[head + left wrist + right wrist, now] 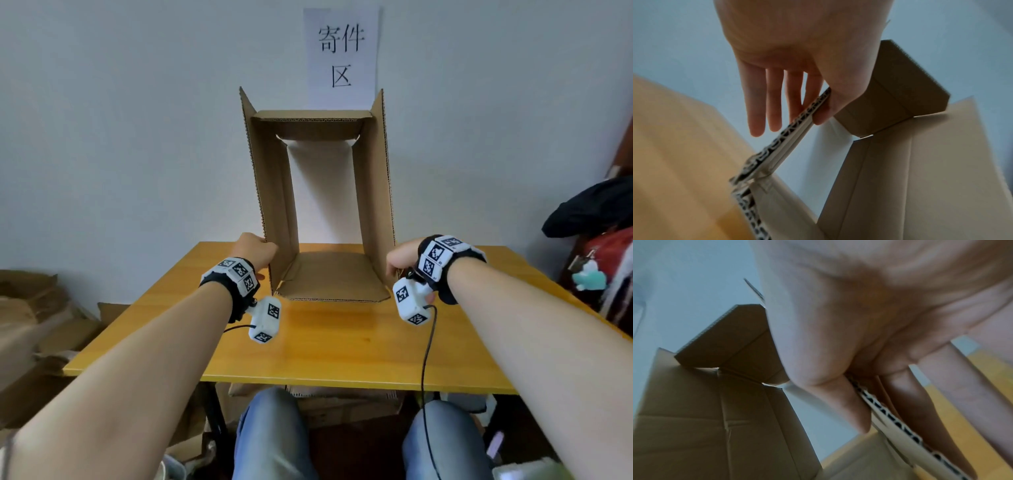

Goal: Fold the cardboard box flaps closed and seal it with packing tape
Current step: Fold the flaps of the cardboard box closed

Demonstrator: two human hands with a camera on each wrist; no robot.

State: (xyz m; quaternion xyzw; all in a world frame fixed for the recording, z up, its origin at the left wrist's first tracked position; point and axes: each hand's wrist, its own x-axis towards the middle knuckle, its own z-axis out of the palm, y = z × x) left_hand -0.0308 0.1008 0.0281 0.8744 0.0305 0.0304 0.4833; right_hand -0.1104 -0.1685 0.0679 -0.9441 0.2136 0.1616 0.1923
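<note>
A tall brown cardboard box (pixel 272 178) stands on end at the back of the yellow table (pixel 342 342), its opening facing me. Both ends are open, so the wall shows through it. Its side flaps stick out towards me, the bottom flap (pixel 329 277) lies flat on the table and the top flap (pixel 313 114) juts out overhead. My left hand (pixel 257 250) pinches the left flap's edge (pixel 795 129) between thumb and fingers. On the other side, my right hand (pixel 400 260) pinches the right flap's corrugated edge (pixel 900 434) the same way. No packing tape is in view.
A paper sign (pixel 342 54) hangs on the wall behind the box. Flattened cardboard (pixel 34 325) is piled on the floor at the left. Dark clothing (pixel 596 209) and a red bag lie at the right. A black cable (pixel 426 359) hangs from my right wrist across the table's front.
</note>
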